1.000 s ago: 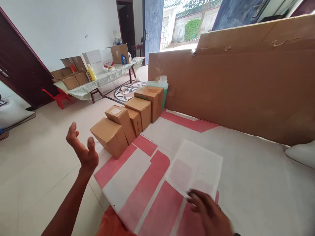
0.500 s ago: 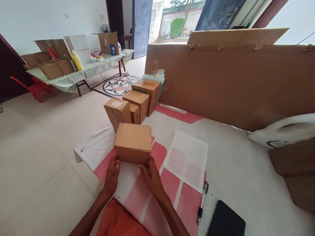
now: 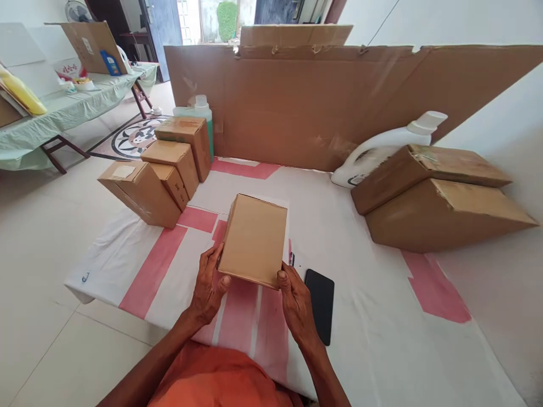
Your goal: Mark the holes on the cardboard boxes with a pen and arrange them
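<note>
Head view: box (image 3: 254, 240) now lifted, drawn closer.

Open cloth (image 3: 373, 316) to right of hands & fwd of held box (image 3: 254, 240). Blocked left by small cartons (image 3: 146, 189), right by two big boxes (image 3: 432, 198) w/ white jug (image 3: 382, 152), back by cardboard wall (image 3: 297, 102). Black phone (image 3: 320, 302) lies just beside right hand (image 3: 294, 299).

Bright daylight, sharp focus, edge distortion.

Left hand (image 3: 208, 285), right hand (image 3: 297, 299) grip small cardboard box (image 3: 254, 240) above mat (image 3: 373, 294).
</note>
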The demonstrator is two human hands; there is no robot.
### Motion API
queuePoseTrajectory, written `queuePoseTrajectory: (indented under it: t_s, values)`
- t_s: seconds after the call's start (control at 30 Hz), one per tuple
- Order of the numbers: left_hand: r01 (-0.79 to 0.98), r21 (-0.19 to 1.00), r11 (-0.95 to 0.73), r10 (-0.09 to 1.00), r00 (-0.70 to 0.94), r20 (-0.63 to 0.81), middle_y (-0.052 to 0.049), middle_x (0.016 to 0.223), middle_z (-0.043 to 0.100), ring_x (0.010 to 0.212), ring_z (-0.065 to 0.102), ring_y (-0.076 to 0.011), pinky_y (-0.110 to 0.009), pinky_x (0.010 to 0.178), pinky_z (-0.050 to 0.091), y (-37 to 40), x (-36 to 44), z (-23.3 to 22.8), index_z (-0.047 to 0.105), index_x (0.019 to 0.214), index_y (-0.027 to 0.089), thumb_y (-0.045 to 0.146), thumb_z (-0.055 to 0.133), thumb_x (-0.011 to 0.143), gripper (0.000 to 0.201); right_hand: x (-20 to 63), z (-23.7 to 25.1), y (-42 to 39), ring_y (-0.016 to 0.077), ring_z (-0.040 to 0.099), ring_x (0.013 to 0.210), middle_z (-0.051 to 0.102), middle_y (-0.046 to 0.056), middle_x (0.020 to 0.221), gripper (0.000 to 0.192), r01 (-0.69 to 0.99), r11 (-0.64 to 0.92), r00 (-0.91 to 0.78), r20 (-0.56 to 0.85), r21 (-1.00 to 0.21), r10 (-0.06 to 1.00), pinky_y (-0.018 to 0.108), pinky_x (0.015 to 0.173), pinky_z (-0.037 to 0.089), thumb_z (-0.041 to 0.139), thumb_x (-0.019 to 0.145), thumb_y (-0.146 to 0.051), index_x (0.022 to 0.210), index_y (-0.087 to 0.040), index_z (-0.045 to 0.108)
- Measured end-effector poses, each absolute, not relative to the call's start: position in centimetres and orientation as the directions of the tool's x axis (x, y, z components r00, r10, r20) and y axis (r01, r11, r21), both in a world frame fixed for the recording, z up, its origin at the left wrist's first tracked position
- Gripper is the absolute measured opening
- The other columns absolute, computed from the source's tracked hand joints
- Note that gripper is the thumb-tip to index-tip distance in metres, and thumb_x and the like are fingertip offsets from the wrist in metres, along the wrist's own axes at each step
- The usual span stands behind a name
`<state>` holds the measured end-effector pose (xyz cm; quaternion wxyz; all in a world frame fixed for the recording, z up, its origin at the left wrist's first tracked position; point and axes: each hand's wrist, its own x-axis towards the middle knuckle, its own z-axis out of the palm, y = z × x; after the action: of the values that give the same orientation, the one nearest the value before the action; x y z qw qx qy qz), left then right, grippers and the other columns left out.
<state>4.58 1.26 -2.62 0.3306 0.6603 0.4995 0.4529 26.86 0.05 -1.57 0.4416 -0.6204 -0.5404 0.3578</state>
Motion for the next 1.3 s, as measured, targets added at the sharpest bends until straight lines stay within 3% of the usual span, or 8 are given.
queuePoseTrajectory:
  t_s: [0.13, 0.4, 0.53, 0.7, 0.8, 0.9, 1.13, 1.3]
  values:
    - [0.352, 0.91, -0.221, 0.975, 0.05, 0.217, -0.011, 0.159, 0.045, 0.149, 0.041, -0.0299, -0.053, 0.126, 0.032, 1.6, 4.0, -3.4, 0.038, 0.162, 0.032, 0.06, 0.042, 0.106, 0.063, 26.7, -2.3, 0.1, 0.0315, 0.063, 0.127, 0.068, 0.013, 0.138, 0.063, 0.289, -0.018, 0.141, 0.024, -0.957, 0.99, 0.049, 0.107, 0.051, 0.039, 0.106, -0.066, 0.145, -0.023, 0.064]
    - [0.257, 0.96, -0.11, 0.994, 0.044, 0.102, -0.01, 0.166, 0.041, 0.153, 0.039, -0.0308, -0.05, 0.122, 0.038, 1.2, 2.4, -2.6, 0.031, 0.166, 0.032, 0.059, 0.037, 0.107, 0.064, 26.6, -2.1, 0.2, 0.0283, 0.065, 0.128, 0.068, 0.009, 0.142, 0.056, 0.192, 0.037, 0.066, 0.05, -0.981, 0.997, 0.045, 0.107, 0.053, 0.045, 0.105, -0.062, 0.144, -0.029, 0.065]
    - [0.318, 0.903, -0.29, 0.954, 0.166, 0.248, -0.013, 0.16, 0.045, 0.145, 0.046, -0.0341, -0.052, 0.115, 0.044, 0.2, 3.1, 0.0, 0.034, 0.165, 0.033, 0.066, 0.041, 0.104, 0.07, 28.1, -1.5, 0.8, 0.0288, 0.064, 0.13, 0.069, 0.009, 0.14, 0.053, 0.147, 0.038, 0.152, 0.061, -0.988, 0.987, 0.044, 0.109, 0.051, 0.047, 0.106, -0.06, 0.141, -0.026, 0.067]
    - [0.39, 0.761, -0.519, 0.854, 0.255, 0.453, -0.016, 0.16, 0.046, 0.146, 0.044, -0.038, -0.058, 0.12, 0.036, 0.7, 4.6, 3.4, 0.033, 0.166, 0.031, 0.065, 0.052, 0.1, 0.077, 29.8, 1.3, 0.6, 0.0321, 0.063, 0.13, 0.062, 0.013, 0.151, 0.067, 0.203, -0.024, 0.281, 0.035, -0.979, 0.959, 0.04, 0.094, 0.059, 0.048, 0.102, -0.067, 0.153, -0.024, 0.055]
    - [0.311, 0.823, -0.475, 0.88, 0.169, 0.444, -0.016, 0.157, 0.051, 0.141, 0.05, -0.0357, -0.054, 0.116, 0.042, 2.2, 5.0, 4.2, 0.03, 0.166, 0.029, 0.06, 0.06, 0.098, 0.081, 29.4, 3.2, -0.7, 0.0286, 0.076, 0.091, 0.08, 0.012, 0.11, 0.075, 0.242, -0.088, 0.167, -0.048, -0.966, 0.985, 0.037, 0.074, 0.061, 0.053, 0.098, -0.071, 0.153, -0.021, 0.053]
    - [0.216, 0.878, -0.426, 0.904, 0.136, 0.405, -0.017, 0.157, 0.051, 0.143, 0.051, -0.0343, -0.051, 0.119, 0.041, 3.5, 5.4, 4.3, 0.032, 0.164, 0.026, 0.047, 0.068, 0.096, 0.08, 28.4, 4.2, -2.3, 0.0246, 0.072, 0.063, 0.074, 0.002, 0.068, 0.073, 0.166, -0.164, 0.067, -0.154, -0.972, 0.986, 0.035, 0.064, 0.06, 0.055, 0.098, -0.069, 0.15, -0.019, 0.05]
    - [0.164, 0.829, -0.535, 0.844, 0.136, 0.518, -0.015, 0.154, 0.055, 0.135, 0.056, -0.0316, -0.045, 0.111, 0.044, 5.0, 7.3, 6.1, 0.039, 0.16, 0.024, 0.037, 0.069, 0.094, 0.074, 27.4, 6.5, -4.8, 0.0204, 0.068, 0.055, 0.071, 0.0, 0.063, 0.052, 0.069, -0.261, 0.1, -0.254, -0.963, 0.962, 0.031, 0.059, 0.056, 0.039, 0.103, -0.071, 0.111, -0.023, 0.06]
    - [0.183, 0.854, -0.487, 0.863, 0.253, 0.438, -0.011, 0.139, 0.066, 0.125, 0.062, -0.0273, -0.043, 0.108, 0.047, 4.9, 7.7, 7.0, 0.056, 0.143, 0.023, 0.031, 0.063, 0.096, 0.048, 29.1, 7.5, -5.5, 0.0202, 0.065, 0.055, 0.07, 0.001, 0.064, 0.052, 0.348, -0.272, -0.058, -0.311, -0.897, 0.949, 0.03, 0.052, 0.053, 0.052, 0.096, -0.073, 0.089, -0.024, 0.067]
